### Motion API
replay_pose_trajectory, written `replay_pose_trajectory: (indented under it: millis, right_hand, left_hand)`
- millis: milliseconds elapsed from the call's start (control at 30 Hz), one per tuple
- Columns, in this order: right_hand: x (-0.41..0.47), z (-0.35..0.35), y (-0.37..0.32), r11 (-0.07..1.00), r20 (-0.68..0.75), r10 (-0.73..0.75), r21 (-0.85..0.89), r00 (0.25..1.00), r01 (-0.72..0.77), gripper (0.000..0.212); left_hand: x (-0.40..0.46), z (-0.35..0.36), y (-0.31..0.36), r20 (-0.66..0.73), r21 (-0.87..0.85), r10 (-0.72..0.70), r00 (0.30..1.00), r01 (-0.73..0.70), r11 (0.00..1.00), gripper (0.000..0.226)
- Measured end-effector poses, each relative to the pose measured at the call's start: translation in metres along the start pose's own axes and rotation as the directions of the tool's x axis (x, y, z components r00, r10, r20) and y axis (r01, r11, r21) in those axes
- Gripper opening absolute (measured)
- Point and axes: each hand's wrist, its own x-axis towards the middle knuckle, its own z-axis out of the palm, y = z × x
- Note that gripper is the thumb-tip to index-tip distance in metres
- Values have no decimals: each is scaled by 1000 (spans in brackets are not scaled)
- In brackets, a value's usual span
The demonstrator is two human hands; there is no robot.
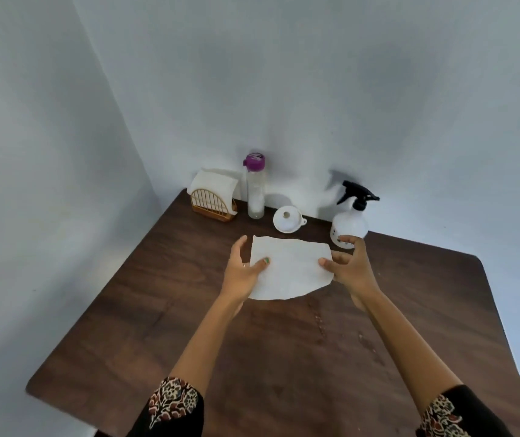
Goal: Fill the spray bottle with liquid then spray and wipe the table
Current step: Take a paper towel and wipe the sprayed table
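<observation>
Desk-cleaning set, wipe stage: tissue (290,268) held over the desk (283,357) in both hands

Tissue: white sheet, spread flat above mid-desk; left hand (242,272) pinches its left edge with thumb on top, right hand (351,268) pinches its right edge, other fingers splayed. Spray bottle (349,223): white, black trigger head fitted, upright just behind the right hand near the wall; fill level not visible through its opaque body. Funnel (287,219): white, lying apart from the bottle, so filling looks finished. Faint wet specks on the desk nearer the person suggest spraying is done; wiping appears left to do. Water bottle (255,190): clear, purple cap on, seemingly almost empty. Holder (214,203): wire, back corner, stocked with white tissues
</observation>
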Motion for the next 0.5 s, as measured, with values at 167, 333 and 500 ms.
replay_pose_trajectory:
  millis: [167,333,500]
  right_hand:
    - [-19,-16,18,994,-84,-83,-80,993,76,54]
    - [-28,-28,19,993,-124,-120,-30,985,117,46]
    - [-35,-42,16,999,-30,-23,41,999,24,23]
  left_hand:
    - [-21,15,-19,34,85,42,999,-45,995,43]
    - [-37,27,-17,88,15,27,996,-28,999,21]
    - [-46,25,-16,70,11,-9,997,9,1000,21]
